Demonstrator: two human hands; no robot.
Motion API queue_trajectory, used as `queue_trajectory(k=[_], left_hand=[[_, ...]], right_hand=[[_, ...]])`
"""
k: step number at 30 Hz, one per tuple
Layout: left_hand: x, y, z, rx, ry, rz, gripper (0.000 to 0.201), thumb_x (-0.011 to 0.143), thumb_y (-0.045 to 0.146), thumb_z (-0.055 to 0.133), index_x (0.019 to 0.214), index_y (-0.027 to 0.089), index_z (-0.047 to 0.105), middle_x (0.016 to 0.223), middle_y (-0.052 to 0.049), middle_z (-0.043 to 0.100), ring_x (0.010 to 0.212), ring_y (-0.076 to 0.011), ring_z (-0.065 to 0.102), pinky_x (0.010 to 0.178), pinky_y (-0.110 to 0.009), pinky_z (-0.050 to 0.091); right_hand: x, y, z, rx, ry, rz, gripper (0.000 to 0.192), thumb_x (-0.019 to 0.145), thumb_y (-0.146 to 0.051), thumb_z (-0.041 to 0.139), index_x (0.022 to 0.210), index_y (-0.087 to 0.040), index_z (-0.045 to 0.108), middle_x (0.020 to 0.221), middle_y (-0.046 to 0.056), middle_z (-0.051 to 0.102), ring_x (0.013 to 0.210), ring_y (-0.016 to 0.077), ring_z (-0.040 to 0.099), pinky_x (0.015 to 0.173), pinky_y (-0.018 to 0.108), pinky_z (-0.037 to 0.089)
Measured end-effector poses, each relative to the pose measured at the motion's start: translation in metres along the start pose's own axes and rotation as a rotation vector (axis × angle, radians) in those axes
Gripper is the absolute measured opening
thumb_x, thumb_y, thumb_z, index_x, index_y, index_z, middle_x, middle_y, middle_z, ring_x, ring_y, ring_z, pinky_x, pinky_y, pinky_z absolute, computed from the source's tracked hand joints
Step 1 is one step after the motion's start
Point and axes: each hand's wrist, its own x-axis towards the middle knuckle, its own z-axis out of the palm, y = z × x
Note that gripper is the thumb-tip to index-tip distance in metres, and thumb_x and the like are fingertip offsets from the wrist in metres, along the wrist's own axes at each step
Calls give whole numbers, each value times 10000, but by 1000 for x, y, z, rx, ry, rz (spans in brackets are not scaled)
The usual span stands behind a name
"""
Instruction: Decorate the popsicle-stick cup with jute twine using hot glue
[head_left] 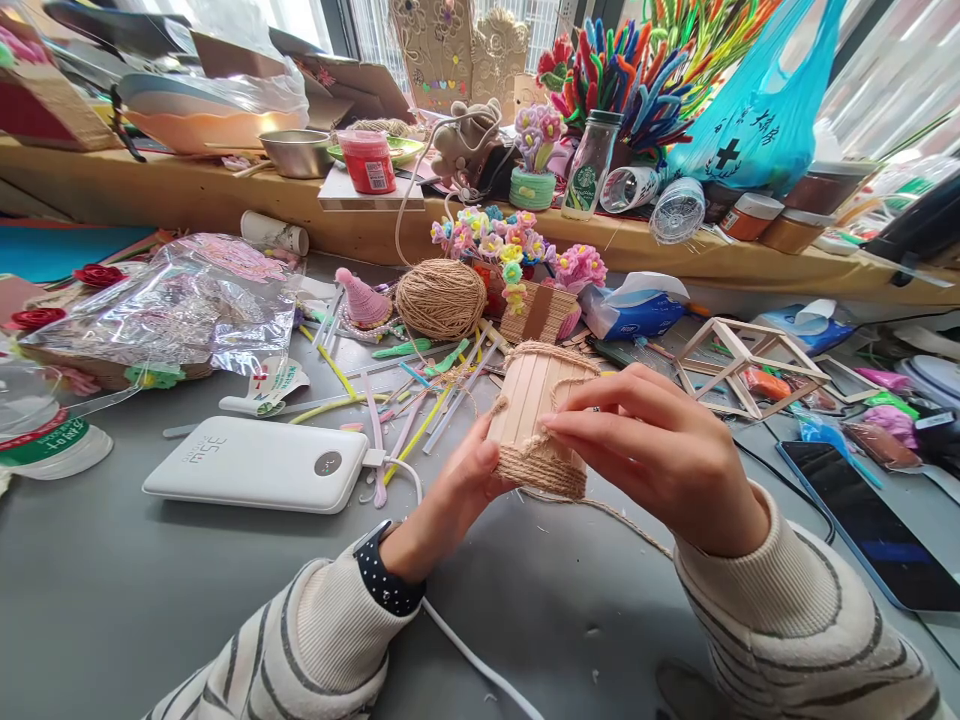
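My left hand (469, 480) is wrapped round the lower left side of a small cup of upright wooden sticks (529, 395), holding it tilted above the table. Jute twine (540, 472) is wound in several rows about the cup's lower end, and more twine circles its top rim. Against the front of the cup, my right hand (645, 440) pinches a piece of twine between thumb and fingers. A loose twine strand (626, 523) trails from behind the cup to the right, under my right wrist.
A white power bank (259, 465) with a cable lies on the left. Behind the cup sit a ball of twine (441, 298), glue sticks and pipe cleaners. A wooden stick frame (750, 370) and a phone (877, 520) are on the right. Crafts and jars line the ledge (360, 220).
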Motion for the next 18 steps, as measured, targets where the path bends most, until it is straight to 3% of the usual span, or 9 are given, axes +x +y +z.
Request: queue_trajectory(k=[18], left_hand=[[4, 0, 0, -67, 18, -26, 496, 798, 487, 530, 1213, 215, 532, 1220, -77, 586, 1108, -280, 519, 897, -381, 420]], right_hand=[[0, 10, 2, -54, 63, 83, 159, 812, -126, 573, 938, -178, 656, 864, 74, 644, 773, 153, 585, 702, 316, 508]])
